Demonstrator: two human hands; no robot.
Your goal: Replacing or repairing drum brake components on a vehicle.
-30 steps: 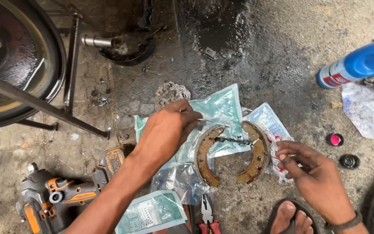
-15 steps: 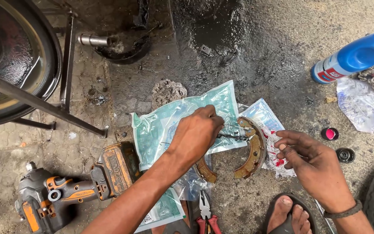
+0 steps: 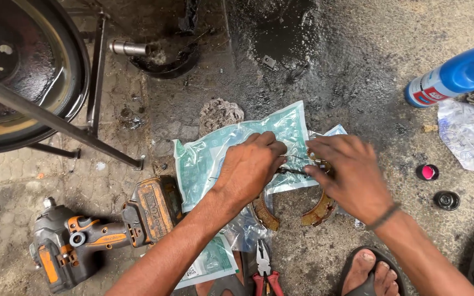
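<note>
Oil-stained concrete floor [image 3: 357, 82] fills the frame, dark and greasy toward the upper middle. At centre, the left hand [image 3: 250, 164] has its fingers curled nearly closed, pinching the left end of a thin dark spring [image 3: 292, 171]; the right hand [image 3: 346, 170] meets it from the right, fingertips drawn narrow on the spring's other end, so the two hands almost touch. Below them lie two rusty curved brake shoes [image 3: 316, 211], largely hidden by the hands, resting on a pale green plastic packet [image 3: 215, 156] spread on the floor. Red-handled pliers [image 3: 264, 271] lie at the bottom centre, just beside a sandalled foot [image 3: 371, 271]. An orange and grey impact wrench [image 3: 100, 235] lies at lower left. A dark wheel drum [image 3: 17, 71] occupies the upper left, a blue spray can [image 3: 456, 74] the upper right, with a crumpled clear bag [image 3: 464, 134] beneath it.
</note>
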